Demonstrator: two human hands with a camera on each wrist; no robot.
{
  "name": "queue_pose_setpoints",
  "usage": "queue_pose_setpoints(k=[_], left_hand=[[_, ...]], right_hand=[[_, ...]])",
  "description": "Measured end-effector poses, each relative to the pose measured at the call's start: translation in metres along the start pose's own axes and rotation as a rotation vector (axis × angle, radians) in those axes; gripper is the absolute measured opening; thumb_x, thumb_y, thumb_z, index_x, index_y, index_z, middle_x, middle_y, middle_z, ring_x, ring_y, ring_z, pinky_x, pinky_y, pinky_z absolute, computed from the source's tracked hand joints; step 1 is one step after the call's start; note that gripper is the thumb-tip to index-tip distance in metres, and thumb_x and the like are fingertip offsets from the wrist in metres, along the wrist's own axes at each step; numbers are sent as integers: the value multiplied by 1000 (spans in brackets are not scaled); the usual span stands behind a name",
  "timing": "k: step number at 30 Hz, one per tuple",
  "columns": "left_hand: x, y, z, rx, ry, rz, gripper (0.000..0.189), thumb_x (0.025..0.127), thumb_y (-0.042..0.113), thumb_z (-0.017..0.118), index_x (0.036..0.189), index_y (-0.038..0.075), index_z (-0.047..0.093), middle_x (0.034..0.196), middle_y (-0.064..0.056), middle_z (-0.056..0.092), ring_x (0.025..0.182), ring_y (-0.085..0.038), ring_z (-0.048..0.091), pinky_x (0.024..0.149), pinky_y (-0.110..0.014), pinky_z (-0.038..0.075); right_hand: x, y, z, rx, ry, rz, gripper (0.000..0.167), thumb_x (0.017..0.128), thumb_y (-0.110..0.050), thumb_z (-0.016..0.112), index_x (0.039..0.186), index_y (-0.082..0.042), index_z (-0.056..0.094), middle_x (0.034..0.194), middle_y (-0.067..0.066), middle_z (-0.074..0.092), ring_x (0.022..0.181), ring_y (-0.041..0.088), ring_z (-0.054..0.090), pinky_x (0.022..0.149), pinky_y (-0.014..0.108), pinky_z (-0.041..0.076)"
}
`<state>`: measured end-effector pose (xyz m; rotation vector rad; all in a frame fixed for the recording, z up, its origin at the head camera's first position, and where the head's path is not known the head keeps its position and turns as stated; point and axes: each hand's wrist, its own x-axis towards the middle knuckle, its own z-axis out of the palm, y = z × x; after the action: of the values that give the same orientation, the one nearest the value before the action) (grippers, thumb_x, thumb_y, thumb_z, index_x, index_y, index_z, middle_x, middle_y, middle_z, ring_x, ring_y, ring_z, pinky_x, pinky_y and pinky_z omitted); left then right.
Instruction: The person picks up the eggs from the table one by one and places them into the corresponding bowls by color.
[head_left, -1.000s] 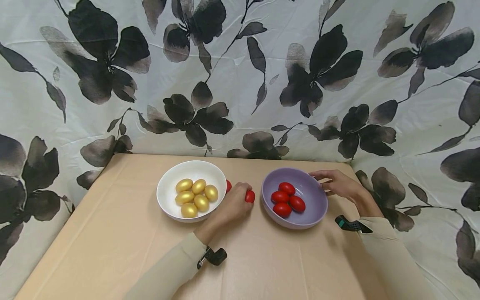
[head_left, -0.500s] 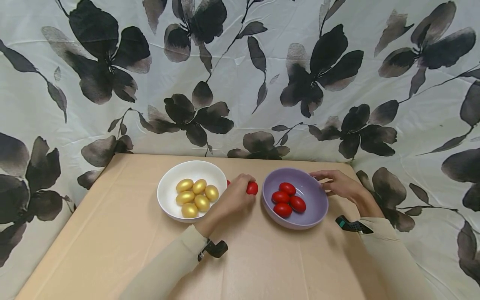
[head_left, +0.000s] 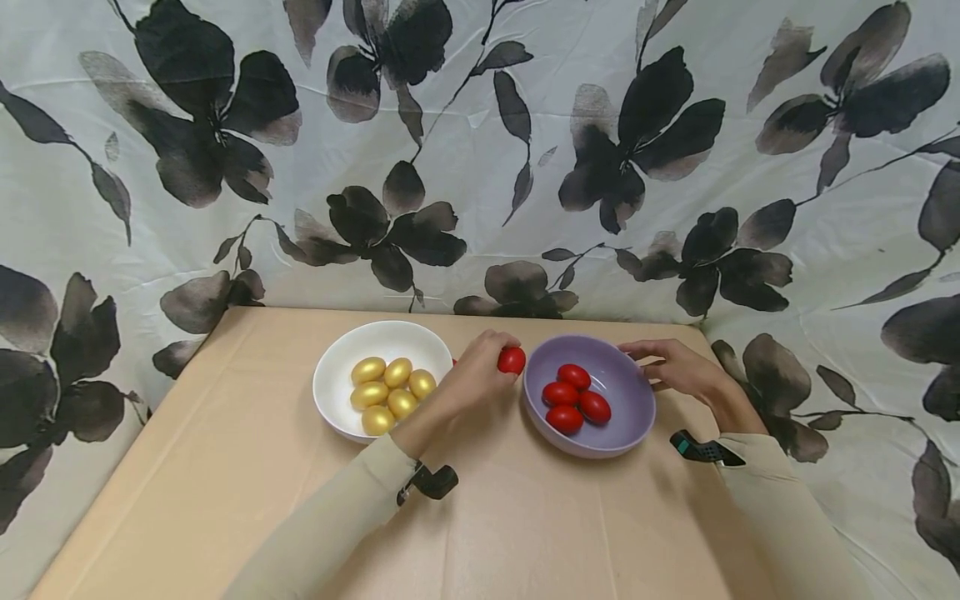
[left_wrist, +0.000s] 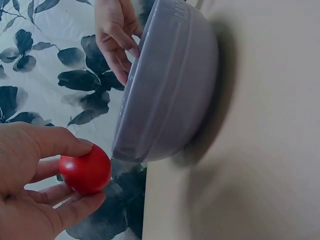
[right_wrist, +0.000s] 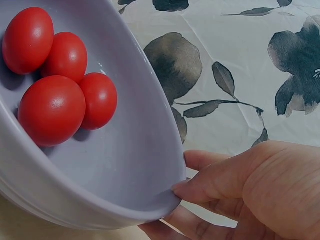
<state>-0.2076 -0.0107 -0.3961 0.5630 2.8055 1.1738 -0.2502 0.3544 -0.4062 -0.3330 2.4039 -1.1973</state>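
Note:
Between thumb and fingertips, my left hand (head_left: 480, 367) pinches a red egg (head_left: 512, 360), raised just left of the purple bowl (head_left: 637, 417). The left wrist view shows this egg (left_wrist: 86, 171) apart from the bowl's outer wall (left_wrist: 170, 100). Inside the purple bowl lie several red eggs (head_left: 565, 419). My right hand (head_left: 682, 367) holds the bowl's right rim, its thumb tip at the edge and its fingers along the outside in the right wrist view. A sliver of another red egg (head_left: 454, 362) shows behind my left hand, mostly hidden.
A white bowl (head_left: 330, 408) with several golden eggs (head_left: 371, 394) stands left of my left hand, partly covered by it. Both bowls rest on a light tan table (head_left: 525, 517). A flower-printed cloth (head_left: 510, 167) hangs behind the table.
My left hand has lifted the red egg and moved it a little up and right, nearer the purple bowl. The right hand and both bowls have stayed put.

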Motion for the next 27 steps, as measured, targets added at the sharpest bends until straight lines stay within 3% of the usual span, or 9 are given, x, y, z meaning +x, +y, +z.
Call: queue_pose_setpoints(k=[10,20,27], left_hand=[[8,12,2,-2,-25,97,47,86,6,77,131,2,63,128,-13,60,115,-26,58,96,-36,56],[19,20,11,41,-67,152,43,87,5,75,128,0,65,123,-14,62,111,-24,59,94,-31,55],[26,27,21,52,-109,188,45,87,7,76,130,-1,64,127,-13,64,117,-25,58,101,-32,52]], right_hand=[[0,0,-1,0,-2,-5,53,97,4,50,150,-4,48,145,29,50,127,48,55,90,53,57],[-1,-2,0,21,-14,-21,54,96,6,51,149,0,47,144,31,48,129,48,52,90,54,57],[1,0,-1,18,-11,-12,54,97,6,49,150,-2,47,145,30,48,129,48,53,90,54,56]])
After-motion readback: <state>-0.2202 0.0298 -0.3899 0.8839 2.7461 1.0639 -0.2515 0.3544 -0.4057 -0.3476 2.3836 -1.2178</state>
